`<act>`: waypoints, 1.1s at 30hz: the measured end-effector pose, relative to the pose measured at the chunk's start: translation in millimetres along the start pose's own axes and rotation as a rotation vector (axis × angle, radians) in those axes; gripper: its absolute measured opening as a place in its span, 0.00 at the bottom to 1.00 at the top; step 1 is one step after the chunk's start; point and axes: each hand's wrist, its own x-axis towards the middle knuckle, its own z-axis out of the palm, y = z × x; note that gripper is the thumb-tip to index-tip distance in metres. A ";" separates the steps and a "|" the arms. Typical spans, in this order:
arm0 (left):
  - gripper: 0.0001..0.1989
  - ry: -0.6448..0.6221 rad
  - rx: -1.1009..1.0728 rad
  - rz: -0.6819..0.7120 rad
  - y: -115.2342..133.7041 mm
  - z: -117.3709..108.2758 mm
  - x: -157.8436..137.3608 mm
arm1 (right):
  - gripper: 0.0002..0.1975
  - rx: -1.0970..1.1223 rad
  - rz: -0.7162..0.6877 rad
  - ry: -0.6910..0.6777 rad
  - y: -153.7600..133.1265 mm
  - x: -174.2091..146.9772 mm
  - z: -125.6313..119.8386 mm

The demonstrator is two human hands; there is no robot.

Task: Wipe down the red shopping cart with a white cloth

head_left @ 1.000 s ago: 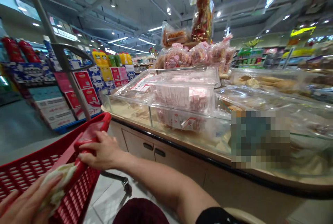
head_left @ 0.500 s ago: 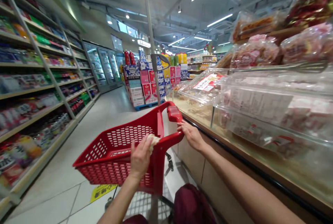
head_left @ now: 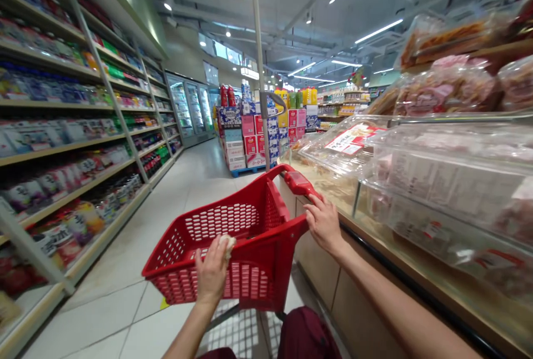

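A red plastic shopping cart [head_left: 266, 259] with a perforated basket stands in front of me. My left hand [head_left: 211, 273] is at the near side rim of the basket, its fingers closed on a crumpled off-white cloth [head_left: 228, 245]. Only a small part of that cloth shows past the fingers. My right hand [head_left: 325, 224] is wrapped round the end of the red cart handle [head_left: 297, 183], close to the display counter. The part of the basket floor that shows holds no goods.
Stocked shelves [head_left: 83, 150] line the left side of the tiled aisle [head_left: 195, 175]. Close on my right runs a counter with clear covers [head_left: 433, 170] and packaged food. A metal pole [head_left: 259, 59] and stacked boxes [head_left: 254, 136] stand ahead; glass-door fridges [head_left: 191, 103] are farther back.
My left hand has slid with the cloth along the near rim, away from the handle. My right hand stays on the handle. The cart now covers most of the yellow floor sign.
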 end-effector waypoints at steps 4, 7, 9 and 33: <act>0.19 0.014 -0.145 0.144 68.9 7.6 30.3 | 0.13 0.015 -0.155 0.008 -9.9 -3.8 -4.7; 0.18 0.029 -0.137 0.158 61.5 10.1 29.4 | 0.13 0.078 -0.260 0.003 -9.1 -6.1 -9.3; 0.18 -0.023 -0.053 0.086 18.8 3.2 8.6 | 0.13 0.093 -0.272 -0.001 -7.3 -5.8 -9.2; 0.22 -0.179 0.233 -0.185 -90.8 -22.4 -70.3 | 0.10 0.239 -0.400 -0.148 -39.5 7.3 52.6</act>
